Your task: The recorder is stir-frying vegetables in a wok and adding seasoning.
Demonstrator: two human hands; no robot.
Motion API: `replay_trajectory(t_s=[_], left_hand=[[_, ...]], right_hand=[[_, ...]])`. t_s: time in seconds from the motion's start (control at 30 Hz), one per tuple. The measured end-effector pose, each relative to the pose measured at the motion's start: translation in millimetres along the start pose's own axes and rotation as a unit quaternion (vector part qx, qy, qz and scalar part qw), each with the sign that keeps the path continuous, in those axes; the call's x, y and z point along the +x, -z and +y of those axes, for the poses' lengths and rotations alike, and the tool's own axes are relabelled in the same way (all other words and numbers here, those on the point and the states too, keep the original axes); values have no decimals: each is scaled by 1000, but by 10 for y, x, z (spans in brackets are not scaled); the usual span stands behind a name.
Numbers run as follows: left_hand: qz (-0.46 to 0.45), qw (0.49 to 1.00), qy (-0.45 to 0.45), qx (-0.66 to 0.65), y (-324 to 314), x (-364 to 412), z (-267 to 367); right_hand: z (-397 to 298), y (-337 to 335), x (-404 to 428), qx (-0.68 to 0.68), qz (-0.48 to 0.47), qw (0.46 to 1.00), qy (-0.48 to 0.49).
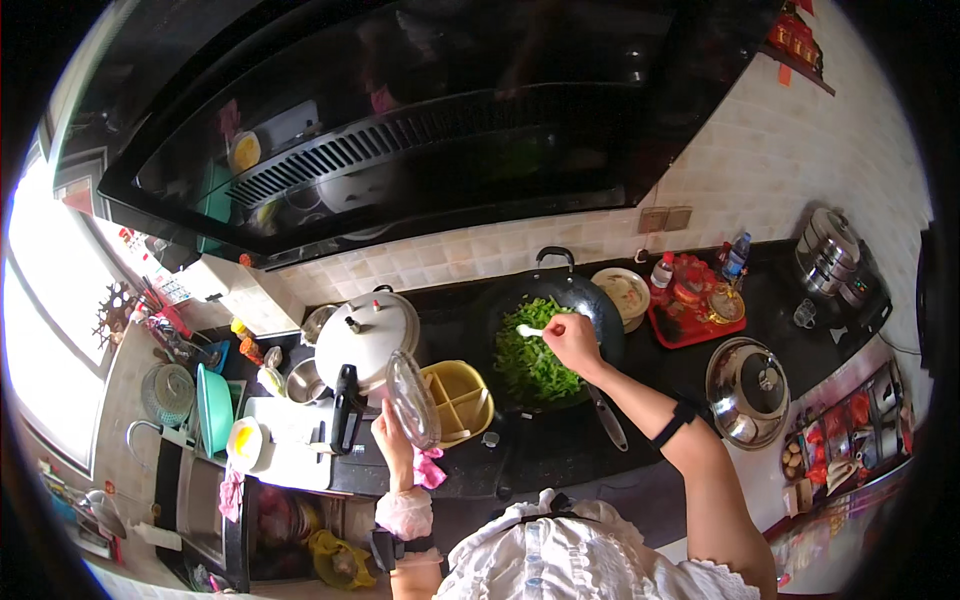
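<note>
Over the wok (602, 309), my right hand (574, 345) pinches a small white spoon (529, 331), its bowl pointing left. Chopped green vegetables (534, 367) cover much of the wok's bottom. My left hand (391, 436) holds a clear lid (415, 401) tilted up at the left side of a yellow seasoning box (489, 409). Dividers split the box into compartments, and light-coloured spoon handles show inside. The wok's long handle (609, 424) points toward me, below my right forearm.
A pressure cooker (367, 330) stands left of the box, its black handle toward me. Beyond it are a cutting board (289, 450) and a white bowl (245, 444). On the right are a bowl (621, 294), a red tray (697, 334) and a steel lid (748, 394). A range hood (420, 180) hangs overhead.
</note>
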State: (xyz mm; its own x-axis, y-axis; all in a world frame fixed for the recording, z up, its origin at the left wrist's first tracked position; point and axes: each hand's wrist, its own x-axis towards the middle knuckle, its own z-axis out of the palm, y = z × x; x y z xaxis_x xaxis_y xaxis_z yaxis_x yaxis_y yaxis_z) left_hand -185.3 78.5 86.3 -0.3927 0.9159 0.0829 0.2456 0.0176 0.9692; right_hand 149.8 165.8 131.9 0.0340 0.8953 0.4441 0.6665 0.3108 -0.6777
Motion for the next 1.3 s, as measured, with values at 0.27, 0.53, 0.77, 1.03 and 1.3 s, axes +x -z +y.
replay_trajectory(t_s=[0.27, 0.53, 0.77, 1.03, 1.3], left_hand=[[-27, 990, -106, -90, -262, 6, 265], [-24, 987, -158, -14, -259, 1, 342], [-24, 991, -129, -25, -248, -20, 332], [-12, 992, -65, -110, -253, 102, 110], [14, 986, -66, -153, -317, 90, 236]], right_hand=[[-672, -361, -339, 25, -133, 979, 154], [-683, -614, -367, 151, -150, 976, 53], [-540, -519, -261, 329, -235, 882, -241], [-301, -231, -87, 452, -167, 814, -325], [548, -147, 86, 81, 30, 982, -166]])
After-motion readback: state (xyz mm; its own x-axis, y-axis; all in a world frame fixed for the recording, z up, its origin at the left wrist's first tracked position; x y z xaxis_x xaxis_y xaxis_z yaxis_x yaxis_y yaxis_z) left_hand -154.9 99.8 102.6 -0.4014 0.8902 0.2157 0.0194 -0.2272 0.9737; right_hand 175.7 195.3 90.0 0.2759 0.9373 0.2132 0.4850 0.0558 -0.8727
